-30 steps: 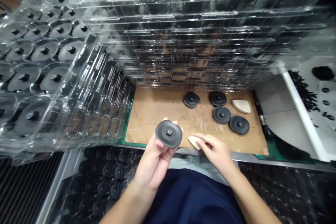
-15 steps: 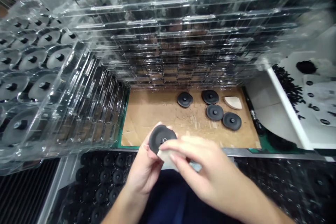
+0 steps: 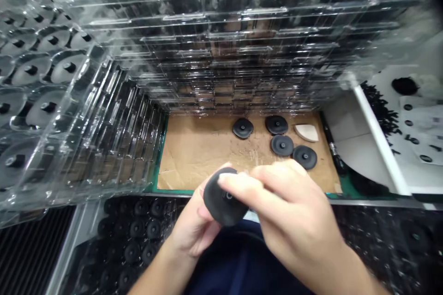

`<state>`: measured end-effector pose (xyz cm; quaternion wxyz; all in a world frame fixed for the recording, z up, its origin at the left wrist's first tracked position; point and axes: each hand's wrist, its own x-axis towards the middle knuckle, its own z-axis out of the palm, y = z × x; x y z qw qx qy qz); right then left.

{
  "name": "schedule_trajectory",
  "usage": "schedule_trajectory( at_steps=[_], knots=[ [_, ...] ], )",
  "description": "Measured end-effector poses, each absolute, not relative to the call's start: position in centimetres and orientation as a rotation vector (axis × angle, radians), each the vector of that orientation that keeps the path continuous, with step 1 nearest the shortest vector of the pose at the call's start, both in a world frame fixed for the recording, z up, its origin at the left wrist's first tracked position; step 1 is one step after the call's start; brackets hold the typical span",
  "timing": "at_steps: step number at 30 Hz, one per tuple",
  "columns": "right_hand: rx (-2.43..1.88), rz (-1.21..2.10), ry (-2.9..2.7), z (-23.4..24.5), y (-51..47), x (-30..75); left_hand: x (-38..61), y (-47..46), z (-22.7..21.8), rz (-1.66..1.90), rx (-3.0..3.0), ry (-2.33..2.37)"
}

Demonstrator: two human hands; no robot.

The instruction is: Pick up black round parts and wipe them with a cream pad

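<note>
My left hand grips a round black disc from below, held up near the front edge of the cardboard mat. My right hand comes over the disc from the right with its fingers bent against the disc's face; whatever it holds is hidden under the fingers. Several more black discs lie on the mat at the far right, and next to them rests a pale wedge-shaped piece.
Tall stacks of clear plastic trays holding discs wall in the mat at the back and on the left. Black trays of small round parts sit below the bench edge. A white tray with black parts is at right.
My right hand picked a pale wedge off the mat, brought it to the disc and now covers the disc's right side. The left hand kept hold of the disc.
</note>
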<state>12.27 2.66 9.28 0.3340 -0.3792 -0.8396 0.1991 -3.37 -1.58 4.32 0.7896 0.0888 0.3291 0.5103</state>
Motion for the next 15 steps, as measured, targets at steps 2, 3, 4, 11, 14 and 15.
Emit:
schedule_trajectory(
  at_steps=[2, 3, 4, 11, 14, 15],
  knots=[
    [-0.771, 0.590, -2.200, 8.7, 4.0, 12.0, -3.4, -1.8, 4.3, 1.075, 0.212, 0.677],
    [-0.737, 0.666, -2.167, 8.3, 4.6, 12.0, -3.5, -1.9, 4.3, 1.069, 0.214, 0.663],
    [-0.788, 0.750, -2.106, 7.7, 5.0, 12.2, -3.7, -2.0, 4.3, 1.066, 0.211, 0.648],
    [-1.437, 1.267, -1.702, 1.1, 1.1, 14.7, -4.4, -1.9, 4.3, 1.050, 0.119, 0.602],
    [-1.447, 1.327, -1.757, -0.8, -0.8, 15.4, -4.3, -1.7, 4.3, 1.034, 0.120, 0.612],
    [-1.465, 1.317, -1.755, -0.8, -0.9, 15.6, -4.3, -1.6, 4.4, 1.027, 0.129, 0.611]
  ],
)
